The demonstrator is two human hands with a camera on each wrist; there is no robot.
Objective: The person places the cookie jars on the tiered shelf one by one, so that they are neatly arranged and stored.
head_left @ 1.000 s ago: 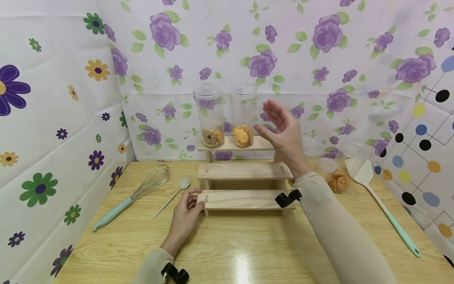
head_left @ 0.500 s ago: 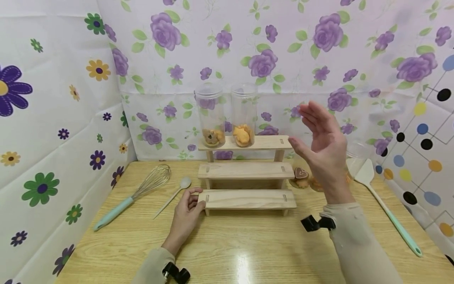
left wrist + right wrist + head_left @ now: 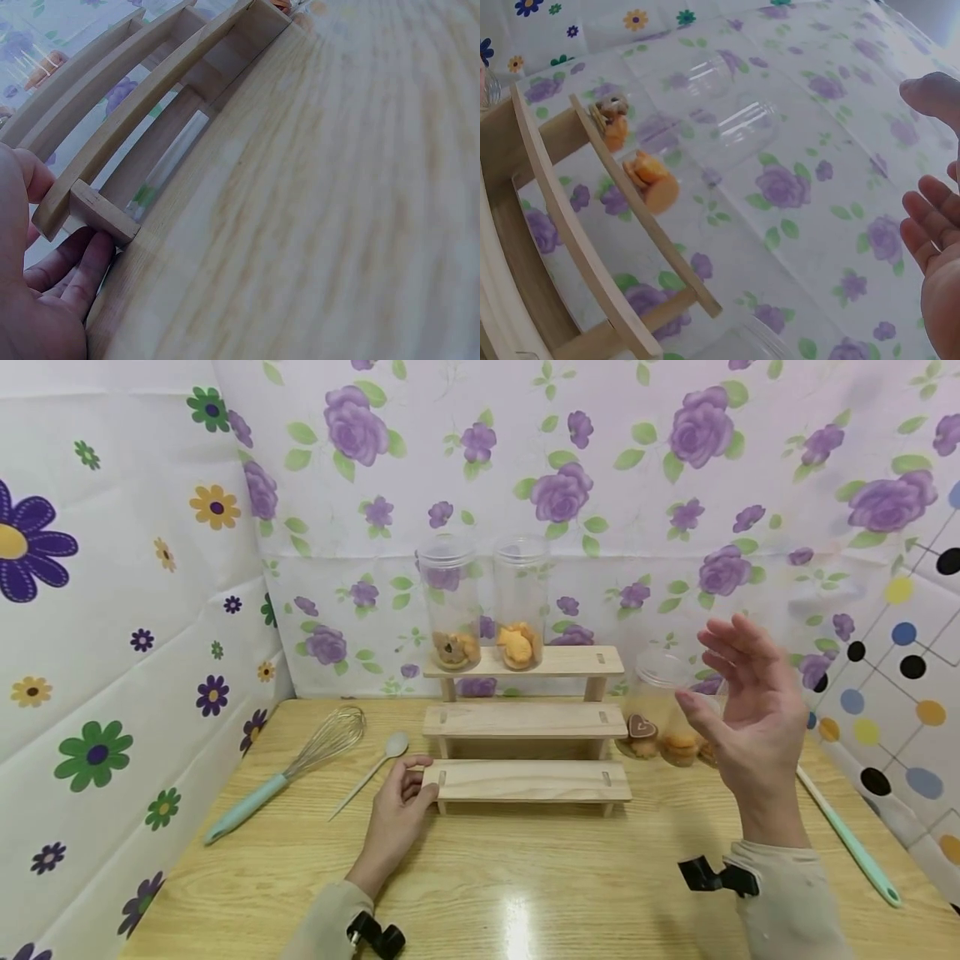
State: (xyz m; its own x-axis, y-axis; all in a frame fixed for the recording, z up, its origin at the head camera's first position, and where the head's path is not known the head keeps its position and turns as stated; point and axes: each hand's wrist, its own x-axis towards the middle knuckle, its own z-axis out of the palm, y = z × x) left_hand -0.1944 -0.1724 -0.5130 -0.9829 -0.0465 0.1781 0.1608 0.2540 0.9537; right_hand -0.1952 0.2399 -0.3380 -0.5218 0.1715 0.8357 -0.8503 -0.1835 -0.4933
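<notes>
At the rack (image 3: 528, 720), left hand (image 3: 399, 810) grips bottom step's end, likely steadying it; right hand (image 3: 761, 722) spread, empty, near jars (image 3: 658, 693).

Right hand (image 3: 759, 722) shifted rightward and lower, from beside the jar of orange biscuits (image 3: 521, 593) on the wooden stand (image 3: 528, 782) to well clear of it. Heart-marked cookie (image 3: 641, 728), hidden at first, now in sight; white head of the spatula (image 3: 851, 835) now lost behind the hand.
</notes>
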